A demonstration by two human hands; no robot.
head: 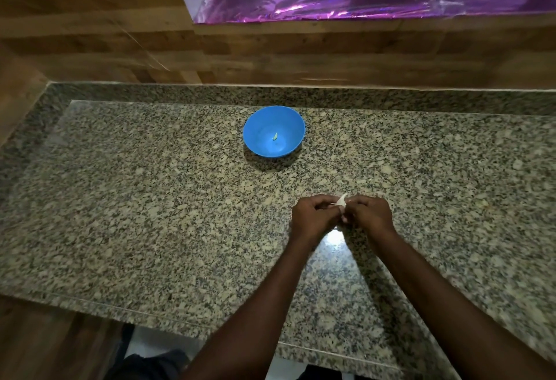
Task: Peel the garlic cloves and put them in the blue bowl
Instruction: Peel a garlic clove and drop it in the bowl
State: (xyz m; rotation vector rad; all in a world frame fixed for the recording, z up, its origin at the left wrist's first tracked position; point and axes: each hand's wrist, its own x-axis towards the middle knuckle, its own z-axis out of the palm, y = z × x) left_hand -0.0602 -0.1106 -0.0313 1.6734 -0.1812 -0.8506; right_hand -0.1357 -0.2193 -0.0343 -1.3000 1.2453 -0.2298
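Observation:
A blue bowl (272, 121) stands on the granite counter (150, 199) near the back, with one small pale clove (274, 136) lying inside it. In front of the bowl, my left hand (313, 214) and my right hand (368, 214) meet above the counter. Both pinch a white garlic clove (342, 199) between their fingertips; only its pale tip shows above the fingers.
A wooden wall (120, 48) runs behind the counter and along its left side. A recessed shelf lined with shiny purple foil (361, 0) sits above at the back right. The counter's front edge (180, 321) runs close to my body.

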